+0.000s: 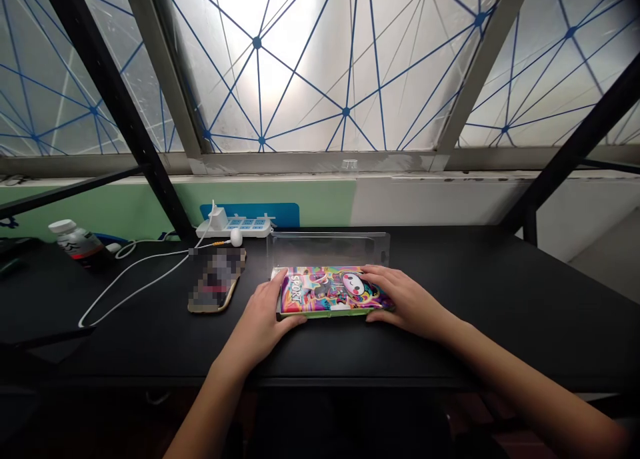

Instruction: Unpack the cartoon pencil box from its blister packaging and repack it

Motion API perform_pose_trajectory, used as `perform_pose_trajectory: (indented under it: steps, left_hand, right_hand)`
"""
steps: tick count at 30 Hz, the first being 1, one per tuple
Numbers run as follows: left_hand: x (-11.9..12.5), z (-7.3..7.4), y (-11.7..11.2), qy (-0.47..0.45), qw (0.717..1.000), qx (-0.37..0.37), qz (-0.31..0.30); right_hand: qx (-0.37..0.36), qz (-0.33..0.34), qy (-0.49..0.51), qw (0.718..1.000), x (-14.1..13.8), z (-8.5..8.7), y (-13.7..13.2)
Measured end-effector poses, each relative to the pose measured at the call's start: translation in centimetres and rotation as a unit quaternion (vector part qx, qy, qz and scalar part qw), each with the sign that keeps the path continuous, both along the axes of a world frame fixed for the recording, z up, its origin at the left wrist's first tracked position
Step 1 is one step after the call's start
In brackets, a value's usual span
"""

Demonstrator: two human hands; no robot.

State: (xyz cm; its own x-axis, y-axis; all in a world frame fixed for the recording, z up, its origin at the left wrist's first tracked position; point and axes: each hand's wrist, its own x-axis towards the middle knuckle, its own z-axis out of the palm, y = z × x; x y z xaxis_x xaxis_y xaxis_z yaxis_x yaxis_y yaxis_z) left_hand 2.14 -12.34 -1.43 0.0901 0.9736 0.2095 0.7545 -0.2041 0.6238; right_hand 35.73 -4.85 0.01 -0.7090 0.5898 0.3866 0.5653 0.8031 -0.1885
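A flat, colourful printed case [325,291], which looks like a pencil case, lies on the black table. It bears the letters "SPORT" and a white cartoon face, and a green edge runs along its front. My left hand [263,312] grips its left end, thumb along the front edge and fingers at the back corner. At the right end, my right hand [400,295] holds it the same way, covering that corner. Just behind the case sits a clear plastic lid or tray [327,249]; whether it is joined to the case I cannot tell.
Left of my left hand lies a phone [216,282] with a blurred screen. A white cable [135,295] loops beside it from a white power strip [245,227] at the back. A white-capped bottle [77,242] stands far left. Black metal posts [117,99] frame both sides.
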Motion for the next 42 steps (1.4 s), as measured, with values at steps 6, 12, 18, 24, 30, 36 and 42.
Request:
perform_pose_trajectory:
  steps: [6, 12, 18, 24, 30, 36, 42]
  left_hand:
    - [0.4, 0.4, 0.1, 0.01, 0.999, -0.025, 0.03]
    - [0.6, 0.8, -0.4, 0.004, 1.0, -0.02, 0.014]
    - [0.7, 0.9, -0.4, 0.0, 0.999, -0.048, 0.024]
    - [0.4, 0.4, -0.1, 0.004, 0.998, -0.048, 0.033]
    - [0.5, 0.3, 0.2, 0.012, 0.999, -0.016, 0.032]
    - [0.3, 0.5, 0.4, 0.021, 1.0, 0.007, -0.001]
    - [0.9, 0.5, 0.7, 0.046, 0.998, 0.019, 0.04]
  right_hand:
    - [-0.163, -0.02, 0.058, 0.985, 0.6, 1.7, 1.4]
    - [-0.212, -0.153, 0.193, 0.946, -0.3, 2.0, 4.3]
    - [-0.202, -0.169, 0.212, 0.941, -0.1, 0.6, 4.4]
    - [-0.187, -0.069, 0.161, 0.967, 1.6, 0.5, 1.8]
    - [-0.158, -0.038, 0.102, 0.982, 2.4, -0.5, 0.2]
    - [-0.187, -0.152, 0.119, 0.963, 1.4, 0.1, 0.4]
    - [-0.189, -0.259, 0.077, 0.944, 0.1, 0.7, 1.5]
